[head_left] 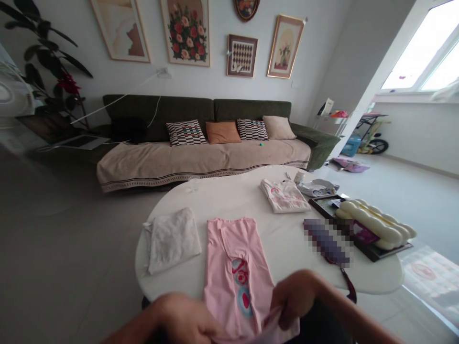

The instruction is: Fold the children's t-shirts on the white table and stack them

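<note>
A pair of pink child's pants (219,258) lies spread on the white table (229,198), waistband toward the sofa and legs toward me. Between the legs a red and blue pattern shows. My left hand (188,317) is closed on the lower end of one pant leg; its fingertips are partly cut off by the frame's bottom edge. My right hand (296,296) pinches the pink fabric at the other leg's end, lifting it a little. To the left lies a folded light grey garment (174,239). Beyond the pants sits a folded white shirt (285,196) with a pink print.
At the table's right stands a dark tray (373,254) bearing a cream, puffy tissue-box-like case (376,222). A blurred purple item with a strap (349,284) lies beside it. A crumpled silvery bag (317,187) is behind. The sofa (204,160) runs along the wall.
</note>
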Demonstrator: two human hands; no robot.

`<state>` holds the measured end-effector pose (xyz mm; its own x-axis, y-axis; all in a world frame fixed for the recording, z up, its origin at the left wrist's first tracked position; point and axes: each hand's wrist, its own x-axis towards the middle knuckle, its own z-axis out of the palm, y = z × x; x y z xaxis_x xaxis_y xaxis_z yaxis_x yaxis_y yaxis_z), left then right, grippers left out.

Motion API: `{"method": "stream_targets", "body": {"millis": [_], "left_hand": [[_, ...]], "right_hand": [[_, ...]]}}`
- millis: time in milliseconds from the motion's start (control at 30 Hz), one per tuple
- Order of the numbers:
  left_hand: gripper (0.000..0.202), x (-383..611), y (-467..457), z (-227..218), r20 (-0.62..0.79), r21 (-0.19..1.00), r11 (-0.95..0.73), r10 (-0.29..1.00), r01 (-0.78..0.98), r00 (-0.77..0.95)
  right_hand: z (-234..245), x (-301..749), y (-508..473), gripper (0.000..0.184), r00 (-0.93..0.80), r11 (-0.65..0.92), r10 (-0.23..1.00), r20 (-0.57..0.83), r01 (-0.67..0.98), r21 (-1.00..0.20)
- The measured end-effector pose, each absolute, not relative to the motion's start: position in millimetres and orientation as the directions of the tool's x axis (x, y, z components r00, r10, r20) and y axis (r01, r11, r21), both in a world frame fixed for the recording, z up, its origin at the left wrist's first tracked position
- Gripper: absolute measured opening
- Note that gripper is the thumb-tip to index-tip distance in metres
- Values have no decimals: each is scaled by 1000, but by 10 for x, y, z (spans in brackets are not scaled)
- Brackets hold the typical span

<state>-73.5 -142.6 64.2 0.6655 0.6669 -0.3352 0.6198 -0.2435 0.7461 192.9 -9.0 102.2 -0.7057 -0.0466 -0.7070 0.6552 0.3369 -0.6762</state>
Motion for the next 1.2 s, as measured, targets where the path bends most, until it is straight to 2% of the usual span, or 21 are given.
{"method": "stream_targets", "body": {"millis": [33, 67, 100, 167, 200, 267, 333, 433, 567, 733, 867, 967, 1067, 1200], "left_hand": [[18, -826, -1165, 792, -428, 803, -113, 575, 586, 697], [18, -915, -887, 923, -490, 833, 45, 522, 551, 698], [21, -996, -611, 1016, -523, 843, 213, 537, 493, 662], [30, -1117, -136, 1043, -532, 845, 468, 698, 258, 479], [32, -1151, 38, 967, -534, 842, 523, 772, 132, 346], [31, -1169, 244, 674, -509, 858, 511, 860, -49, 46], [27, -1138, 294, 301, -469, 883, 462, 875, -82, -118], [31, -1068, 232, -132, -375, 927, 369, 902, -71, -215], [36, -1027, 159, -332, -235, 970, 243, 913, -17, -334], [22, -1043, 202, -390, -142, 974, 207, 876, 94, -460], [5, -1049, 289, -390, -97, 953, 229, 852, 198, -515], [5, -1067, 345, -361, -92, 941, 239, 861, 239, -501], [10, -1112, 385, -323, -80, 936, 234, 870, 265, -486], [24, -1100, 377, -245, -26, 915, 244, 831, 322, -556]], "right_hand": [[1074, 1856, 145, 21, -712, 162, -35, -702, 689, -706], [1104, 1782, 380, 21, -731, -15, 36, -682, 682, -731], [1106, 1712, 603, 22, -747, -114, 103, -657, 648, -753], [1018, 1590, 973, 23, -760, -235, 287, -584, 535, -812], [928, 1540, 1105, 23, -751, -257, 375, -543, 479, -839], [678, 1467, 1258, 23, -691, -293, 546, -474, 373, -880], [386, 1433, 1286, 25, -603, -303, 676, -423, 296, -906], [23, 1438, 1215, 25, -497, -281, 790, -359, 226, -933], [-145, 1418, 1182, 28, -396, -167, 889, -231, 189, -968], [-160, 1214, 1318, 23, -309, 14, 949, -61, 235, -972], [-276, 1105, 1361, 25, -209, 45, 978, -21, 308, -950], [-360, 1166, 1341, 35, -170, 26, 985, -37, 352, -936], [-359, 1301, 1311, 36, -126, 29, 992, -26, 413, -910], [-213, 1349, 1197, 39, -65, 143, 990, 129, 523, -840]]}}
